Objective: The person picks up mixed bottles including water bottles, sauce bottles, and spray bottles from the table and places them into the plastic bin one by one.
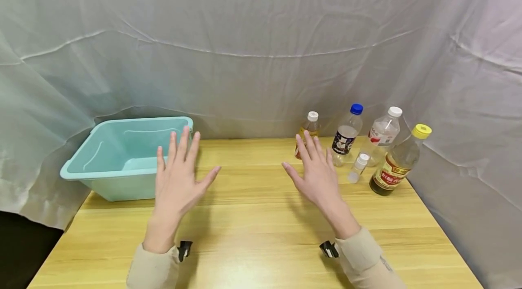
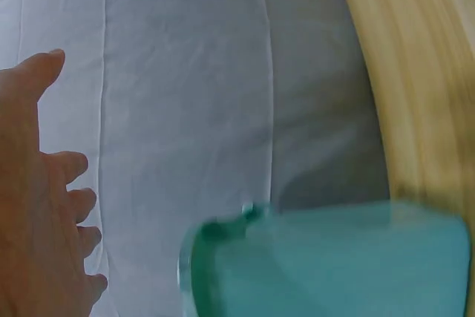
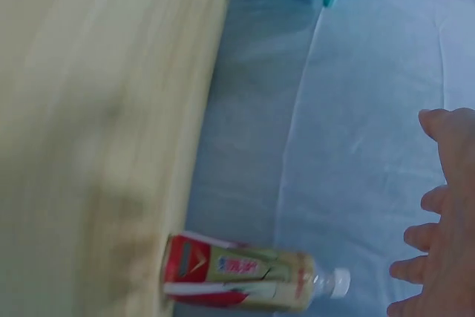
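Fingers spread and straight, my left hand (image 1: 177, 185) is raised over the table beside a turquoise plastic basin (image 1: 102, 187), overlapping its right side in the head view. My right hand (image 1: 318, 178) is also raised with fingers spread, holding nothing. Behind its fingertips stands a small bottle with a white cap (image 1: 312, 117); the right wrist view shows this bottle's red and yellow label (image 3: 237, 272). To the right stand a blue-capped bottle (image 1: 346, 137), a clear white-capped bottle (image 1: 385, 132), a small vial (image 1: 358, 169) and a yellow-capped sauce bottle (image 1: 395, 166) with dark liquid at its bottom.
The wooden table (image 1: 253, 225) ends at a grey cloth (image 1: 253, 76) hung behind it and along both sides. The basin sits at the back left, the bottles at the back right. Black clips (image 1: 185, 250) show at both cuffs.
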`<state>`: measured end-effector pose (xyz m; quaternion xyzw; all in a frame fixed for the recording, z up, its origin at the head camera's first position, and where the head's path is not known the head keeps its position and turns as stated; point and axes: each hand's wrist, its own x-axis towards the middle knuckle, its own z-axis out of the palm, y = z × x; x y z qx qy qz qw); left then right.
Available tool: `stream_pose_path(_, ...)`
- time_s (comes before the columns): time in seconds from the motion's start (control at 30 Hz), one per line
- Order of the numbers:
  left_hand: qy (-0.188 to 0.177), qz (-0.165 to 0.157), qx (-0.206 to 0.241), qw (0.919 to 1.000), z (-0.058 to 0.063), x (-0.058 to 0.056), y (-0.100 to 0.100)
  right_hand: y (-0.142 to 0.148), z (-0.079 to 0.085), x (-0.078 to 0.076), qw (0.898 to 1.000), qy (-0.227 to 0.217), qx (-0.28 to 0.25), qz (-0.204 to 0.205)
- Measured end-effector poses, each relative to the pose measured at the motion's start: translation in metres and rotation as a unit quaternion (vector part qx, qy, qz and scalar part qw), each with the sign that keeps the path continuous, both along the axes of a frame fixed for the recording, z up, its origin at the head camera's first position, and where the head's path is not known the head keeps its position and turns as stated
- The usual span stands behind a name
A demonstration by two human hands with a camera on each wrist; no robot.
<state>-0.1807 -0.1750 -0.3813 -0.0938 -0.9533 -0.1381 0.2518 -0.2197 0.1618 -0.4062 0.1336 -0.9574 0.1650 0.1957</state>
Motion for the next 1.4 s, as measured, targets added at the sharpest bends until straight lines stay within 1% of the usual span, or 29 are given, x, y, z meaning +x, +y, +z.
stream_pose_path(0.2,0.007,0.018,-0.003,0.9998,0.009,0.002,-0.034,-0.024,0.015,-0.007,1.0,0.007,0.008,0.028)
stream_pose_path(0.4,0.008,0.039,-0.015,0.9991,0.019,0.003,-0.074,-0.053,0.026,-0.015,0.998,0.014,0.014,0.062)
stream_pose_path(0.6,-0.006,0.05,-0.028,0.9984,0.021,0.007,-0.115,-0.085,0.028,-0.021,0.995,0.016,0.018,0.093)
stream_pose_path(0.8,-0.021,0.054,-0.045,0.9973,0.025,0.011,-0.149,-0.116,0.029,-0.025,0.992,0.006,0.034,0.119)
stream_pose_path(0.93,-0.039,0.06,-0.061,0.9956,0.022,0.012,-0.169,-0.137,0.028,-0.027,0.99,0.001,0.044,0.132)
stream_pose_path(1.13,-0.085,0.058,-0.07,0.9922,0.013,0.013,-0.194,-0.165,0.022,-0.027,0.987,-0.021,0.061,0.146)
stream_pose_path(1.27,-0.109,0.07,-0.074,0.9887,0.005,0.014,-0.213,-0.185,0.02,-0.026,0.984,-0.037,0.069,0.158)
stream_pose_path(1.4,-0.126,0.085,-0.073,0.9857,-0.002,0.015,-0.231,-0.206,0.021,-0.024,0.982,-0.048,0.071,0.166)
